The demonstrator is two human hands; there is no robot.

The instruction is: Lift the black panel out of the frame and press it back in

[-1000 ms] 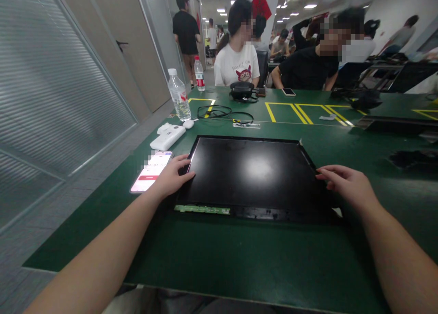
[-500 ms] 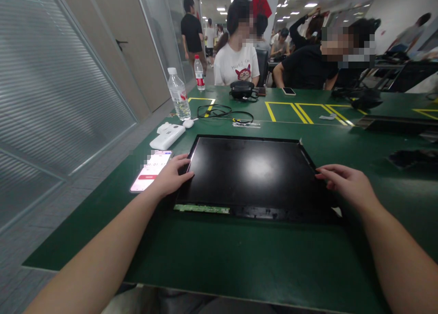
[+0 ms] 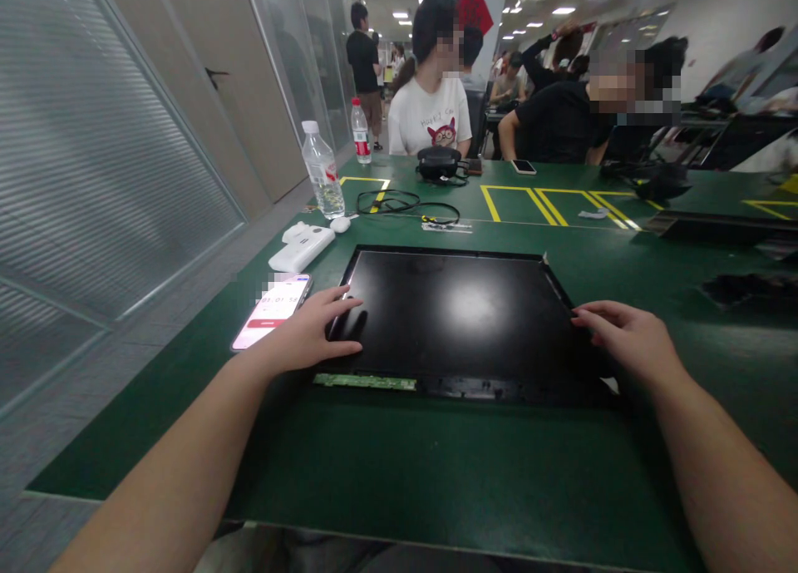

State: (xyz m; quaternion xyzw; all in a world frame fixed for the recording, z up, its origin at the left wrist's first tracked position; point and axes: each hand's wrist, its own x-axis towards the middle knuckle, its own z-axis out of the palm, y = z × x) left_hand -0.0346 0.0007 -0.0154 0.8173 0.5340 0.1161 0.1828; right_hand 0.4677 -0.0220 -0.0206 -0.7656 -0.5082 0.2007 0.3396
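Note:
A black display panel (image 3: pixel 436 315) lies flat on the green table, glossy face up, with a green circuit board strip (image 3: pixel 365 382) along the left of its near edge. Over the panel's left edge, my left hand (image 3: pixel 317 328) is open, thumb and fingers spread apart; whether its fingertips touch the glass, I cannot tell. At the opposite side, my right hand (image 3: pixel 623 332) has thumb and fingers pinched together on the panel's right edge. Beside my left wrist a lit phone (image 3: pixel 268 311) shows a running timer.
White devices (image 3: pixel 302 247) and a water bottle (image 3: pixel 322 174) stand beyond the phone. A black cable (image 3: pixel 399 203) and a black headset-like object (image 3: pixel 440 164) lie behind the panel. Two people (image 3: pixel 430 111) sit across the table (image 3: pixel 436 473). Dark parts (image 3: pixel 748 290) lie at the right.
My left hand has let go of the panel's left edge, and its fingers have spread. My right hand stays pinched at the right edge. The panel lies as before.

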